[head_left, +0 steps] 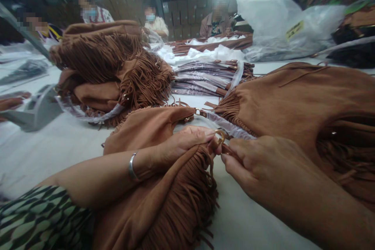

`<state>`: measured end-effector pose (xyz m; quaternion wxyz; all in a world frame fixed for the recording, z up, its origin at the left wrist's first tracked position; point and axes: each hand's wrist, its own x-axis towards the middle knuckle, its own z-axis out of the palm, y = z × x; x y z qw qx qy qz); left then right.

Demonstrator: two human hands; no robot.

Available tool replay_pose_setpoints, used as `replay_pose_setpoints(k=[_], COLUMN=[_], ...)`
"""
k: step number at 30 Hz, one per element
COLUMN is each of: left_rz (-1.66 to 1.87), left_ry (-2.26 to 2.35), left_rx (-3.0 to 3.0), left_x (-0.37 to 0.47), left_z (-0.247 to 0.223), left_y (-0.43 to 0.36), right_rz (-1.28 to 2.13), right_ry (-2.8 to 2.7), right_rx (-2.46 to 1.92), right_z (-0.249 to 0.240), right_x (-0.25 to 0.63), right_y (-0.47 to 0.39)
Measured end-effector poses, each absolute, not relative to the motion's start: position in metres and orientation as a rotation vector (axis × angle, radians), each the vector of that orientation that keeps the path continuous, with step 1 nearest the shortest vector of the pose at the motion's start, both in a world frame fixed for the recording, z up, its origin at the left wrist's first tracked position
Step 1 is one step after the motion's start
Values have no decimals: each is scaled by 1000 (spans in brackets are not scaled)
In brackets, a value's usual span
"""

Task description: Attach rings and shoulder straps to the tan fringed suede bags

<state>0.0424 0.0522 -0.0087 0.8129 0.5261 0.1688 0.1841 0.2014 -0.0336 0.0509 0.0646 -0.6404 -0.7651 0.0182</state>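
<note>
A brown fringed suede bag lies in front of me on the white table. My left hand, a silver bangle at its wrist, is closed on the bag's upper corner by a gold ring. My right hand pinches a narrow brown leather strap end against that ring. Whether the strap passes through the ring I cannot tell, as my fingers cover part of it. A plastic-wrapped strap runs behind my hands from a second metal fitting on the bag.
Fringed bags are piled at the left, beside a grey tape dispenser. Another brown bag lies at the right. Behind are several wrapped straps and a large clear plastic bag. Several people sit across the table.
</note>
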Motion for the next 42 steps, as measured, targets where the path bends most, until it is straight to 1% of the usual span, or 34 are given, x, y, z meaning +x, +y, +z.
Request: replay_pose_setpoints(k=[5, 10, 15, 23, 31, 33, 37, 39, 42], left_rz=[402, 364, 363, 389, 402, 404, 391, 409, 390], left_ry=[382, 415, 388, 367, 298, 312, 274, 250, 246], left_rx=[1260, 1216, 1269, 1488, 1734, 1730, 1716, 1735, 1777], left_x=[39, 38, 35, 30, 30, 30, 28, 27, 26], left_z=[0, 14, 15, 9, 11, 12, 16, 18, 21], left_y=[54, 52, 61, 68, 71, 72, 71, 71, 70], right_rz=[296, 458, 461, 410, 293, 158, -245, -317, -333], right_ry=[-2245, -2136, -2049, -2001, -2018, -2037, -2104, -2101, -2070], right_rx=[-1866, -1777, -1702, -1924, -1916, -1887, -1692, -1585, -1524], right_z=[52, 49, 47, 44, 40, 38, 35, 35, 35], right_x=[204, 205, 202, 195, 196, 195, 194, 194, 193], right_y=[-32, -31, -29, -27, -27, -28, -32, -34, -36])
